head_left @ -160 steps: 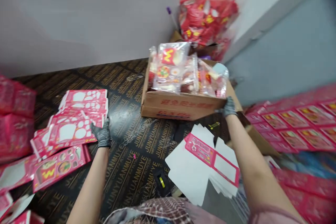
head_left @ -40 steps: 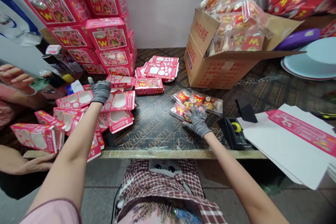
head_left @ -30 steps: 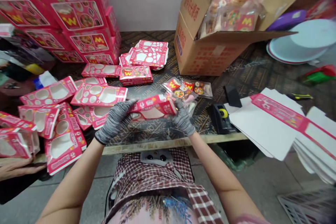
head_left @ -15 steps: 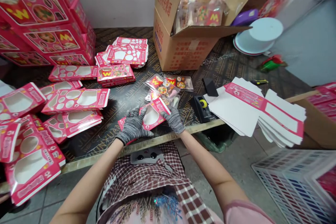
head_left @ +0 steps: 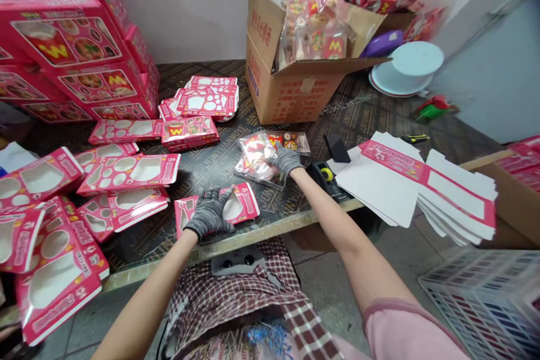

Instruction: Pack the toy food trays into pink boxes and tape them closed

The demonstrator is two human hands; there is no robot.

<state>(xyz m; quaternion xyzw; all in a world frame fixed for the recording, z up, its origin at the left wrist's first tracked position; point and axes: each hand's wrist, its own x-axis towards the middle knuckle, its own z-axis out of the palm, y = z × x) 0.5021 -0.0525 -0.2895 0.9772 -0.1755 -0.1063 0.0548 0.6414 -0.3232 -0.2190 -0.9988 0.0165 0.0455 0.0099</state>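
My left hand, in a grey knit glove, spans a flat pink window box near the table's front edge, fingers over its top and thumb along its near side. Farther back, my right hand, gloved alike, grips the edge of a clear plastic packet with small red and white pieces inside. The fingertips are partly hidden by its shiny film. More packets lie underneath, and another packet with food pictures sits just behind. A black tape dispenser with a yellow core stands right of my right wrist.
Pink window boxes cover the left side, below a tall stack of filled boxes. A carton of packets stands at the back. Flat unfolded cards overhang the front edge at right, near a white plastic crate.
My right hand has left the pink box and moved up to the packets, taking hold of one. The box under my left hand has shifted slightly left and lies flatter.
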